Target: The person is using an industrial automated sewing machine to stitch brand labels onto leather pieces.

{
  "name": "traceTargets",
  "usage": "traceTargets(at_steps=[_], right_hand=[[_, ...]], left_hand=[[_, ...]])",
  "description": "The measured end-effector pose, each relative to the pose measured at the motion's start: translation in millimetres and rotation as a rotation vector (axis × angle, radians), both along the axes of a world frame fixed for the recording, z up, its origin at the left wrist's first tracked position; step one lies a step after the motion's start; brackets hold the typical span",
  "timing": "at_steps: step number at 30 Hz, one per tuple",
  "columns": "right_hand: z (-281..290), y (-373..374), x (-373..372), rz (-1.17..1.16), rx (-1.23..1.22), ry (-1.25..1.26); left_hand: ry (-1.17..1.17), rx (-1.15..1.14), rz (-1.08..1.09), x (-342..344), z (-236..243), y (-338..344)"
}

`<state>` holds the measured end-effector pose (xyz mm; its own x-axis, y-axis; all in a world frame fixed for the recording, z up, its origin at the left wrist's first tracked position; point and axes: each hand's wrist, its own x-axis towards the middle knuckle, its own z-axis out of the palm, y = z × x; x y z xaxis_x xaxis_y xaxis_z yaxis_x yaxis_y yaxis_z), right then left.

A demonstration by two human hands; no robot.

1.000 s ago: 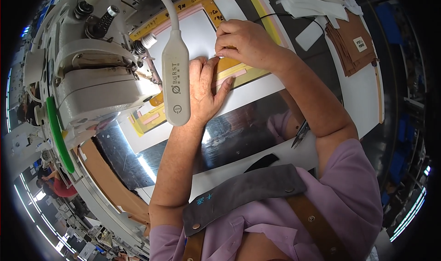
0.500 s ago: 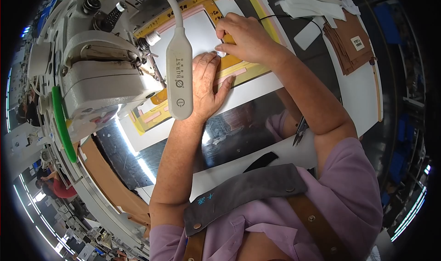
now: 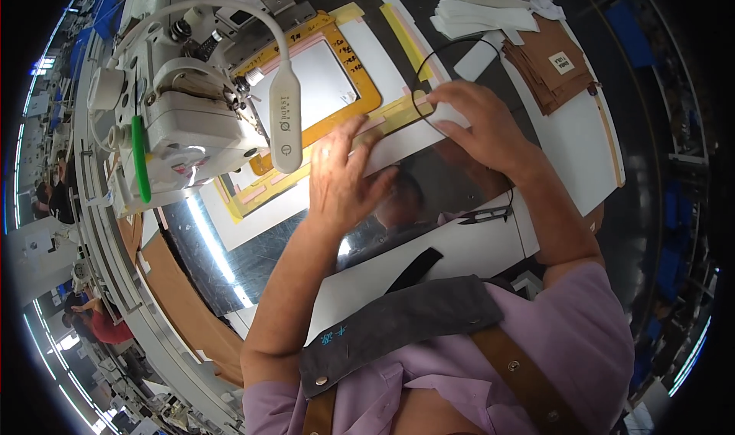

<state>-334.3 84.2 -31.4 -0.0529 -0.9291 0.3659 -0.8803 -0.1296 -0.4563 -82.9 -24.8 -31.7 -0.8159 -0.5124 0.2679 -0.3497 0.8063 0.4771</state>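
Note:
My left hand [image 3: 341,179] reaches over the near edge of a white board [image 3: 260,224], fingers spread, with fingertips at the yellow-taped border of a template. My right hand [image 3: 490,125] is beside the board's right corner, thumb and fingers apart around a white patch; I cannot tell whether it touches it. A thin black cable [image 3: 416,79] loops past its fingertips. On the template lies an orange-yellow frame [image 3: 367,98] with handwritten marks around a white panel [image 3: 318,68]. A small pale scrap or mark [image 3: 349,96] shows at the panel's corner.
A white sewing machine [image 3: 191,121] stands left, with a gooseneck lamp [image 3: 286,121] over the template. Black-handled snips [image 3: 486,215] lie near my right forearm. Brown pieces [image 3: 547,64], white cloth strips [image 3: 482,18] and a white rectangular device [image 3: 476,60] are at right.
Both hands have drawn back from the panel's corner: my left hand toward me, my right hand right and toward me. The cable now loops by my right hand.

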Motion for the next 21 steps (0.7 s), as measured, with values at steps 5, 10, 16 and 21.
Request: traceTargets(at_steps=[5,10,16,21], right_hand=[[7,122,13,0.023,0.148,-0.129],[-6,191,30,-0.001,0.258,0.040],[-35,210,36,-0.085,0.182,0.022],[-40,207,41,-0.078,0.128,0.099]], left_hand=[[0.425,0.828,-0.516,31,156,78],[1.041,1.212,-0.428,43,226,163],[1.030,1.502,-0.281,66,256,210],[0.972,1.436,-0.509,72,273,207]])
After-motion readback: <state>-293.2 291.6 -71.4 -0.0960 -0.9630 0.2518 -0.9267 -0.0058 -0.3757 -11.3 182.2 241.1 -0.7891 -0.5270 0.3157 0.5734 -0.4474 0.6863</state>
